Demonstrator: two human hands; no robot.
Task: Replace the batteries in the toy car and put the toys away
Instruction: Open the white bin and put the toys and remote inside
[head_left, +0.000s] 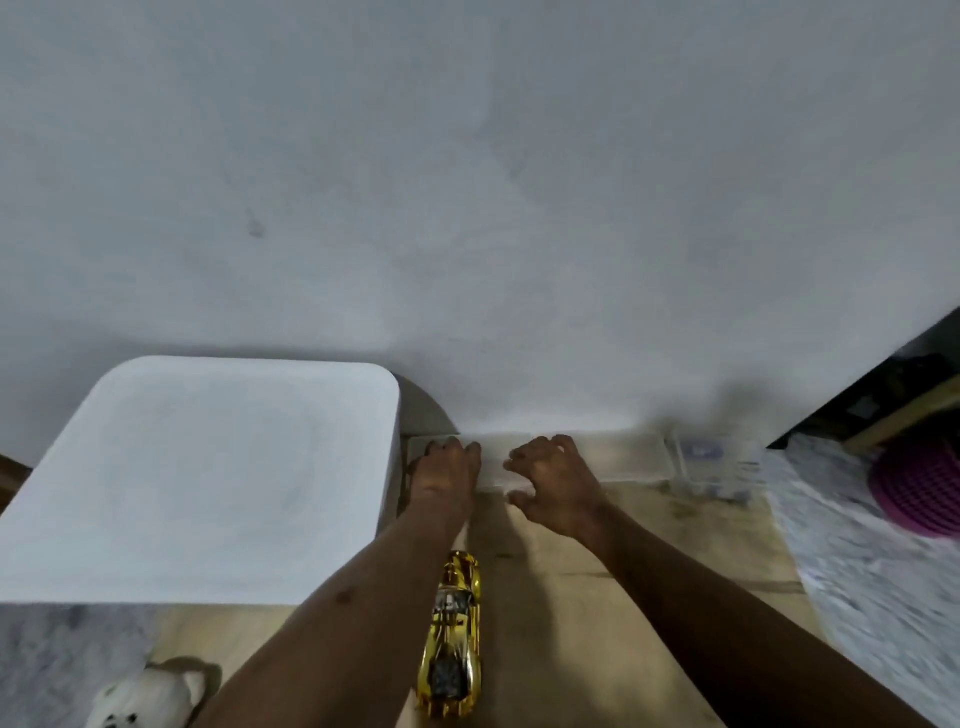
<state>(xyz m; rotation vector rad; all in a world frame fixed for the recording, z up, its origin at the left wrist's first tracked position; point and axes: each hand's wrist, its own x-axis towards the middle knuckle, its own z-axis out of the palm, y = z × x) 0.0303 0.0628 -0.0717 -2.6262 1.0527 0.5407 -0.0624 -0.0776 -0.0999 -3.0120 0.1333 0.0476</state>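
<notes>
Ahead, left hand (448, 470), right hand (558, 480) at clear box (631, 457) edge

One gold toy car (451, 636); one white plush toy (148, 696); one white square box (208, 467); one flat clear container (623, 457); one smaller clear box (717, 462); one purple basket (919, 488); two hands: left hand (447, 467), right hand (556, 483).

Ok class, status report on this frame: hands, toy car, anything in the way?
Hands: left hand, right hand at clear box, grip unclear. Gold toy car lies between forearms. White stool crowds box's left end.
</notes>
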